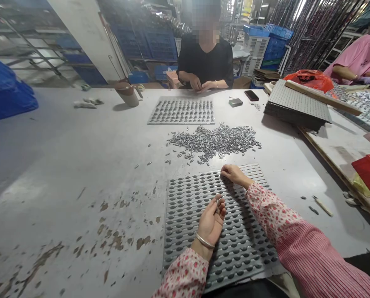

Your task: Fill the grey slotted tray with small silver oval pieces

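A grey board (188,236) with rows of oval slots lies at a slant in front of me. Dark, leaf-shaped pieces sit in most of its rows, while the slots near the far right corner look paler. My left hand (211,221) hovers palm up over the middle of the board, fingers curled around what looks like a small grey oval piece. At the board's far edge, my right hand (233,174) is pinched down on a slot; whatever is in its fingertips is hidden. Just beyond lies a loose pile of small grey oval pieces (216,140).
Across the table (79,165), a person in black sits behind a second filled board (181,111). To the right are stacked boards (296,101), a phone (251,95) and a small tool (324,206). A brown jug (127,94) stands at the far left.
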### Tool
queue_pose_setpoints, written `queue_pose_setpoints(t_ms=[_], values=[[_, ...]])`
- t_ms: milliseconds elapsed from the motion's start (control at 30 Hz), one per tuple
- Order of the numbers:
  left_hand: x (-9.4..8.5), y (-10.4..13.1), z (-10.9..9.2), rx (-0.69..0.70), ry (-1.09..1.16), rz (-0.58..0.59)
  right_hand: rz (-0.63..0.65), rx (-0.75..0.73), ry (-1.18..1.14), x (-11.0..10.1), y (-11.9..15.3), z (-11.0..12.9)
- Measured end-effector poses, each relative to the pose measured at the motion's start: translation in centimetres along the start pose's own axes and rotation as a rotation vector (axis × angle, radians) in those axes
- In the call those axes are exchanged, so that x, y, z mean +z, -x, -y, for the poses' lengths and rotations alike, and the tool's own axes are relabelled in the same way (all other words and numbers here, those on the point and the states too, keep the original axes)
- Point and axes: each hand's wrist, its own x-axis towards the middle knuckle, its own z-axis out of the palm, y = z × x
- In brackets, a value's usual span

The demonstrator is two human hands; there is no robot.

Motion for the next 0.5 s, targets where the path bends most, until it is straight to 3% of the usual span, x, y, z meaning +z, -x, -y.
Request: queue_pose_setpoints(t_ms=[200, 367, 500], values=[[-0.3, 0.0, 0.1, -0.012, -0.025, -0.022, 0.062, -0.083, 0.125, -0.6, -0.7, 0.5], [-0.3, -0.3, 0.2, 0.046, -0.019, -0.033, 0.033, -0.096, 0.182, -1.1, -0.7, 0.5], [-0.2, -0.7, 0.3, 0.069, 0.001, -0.074, -0.03, -0.047, -0.015, -1.0, 1.1, 1.5]])
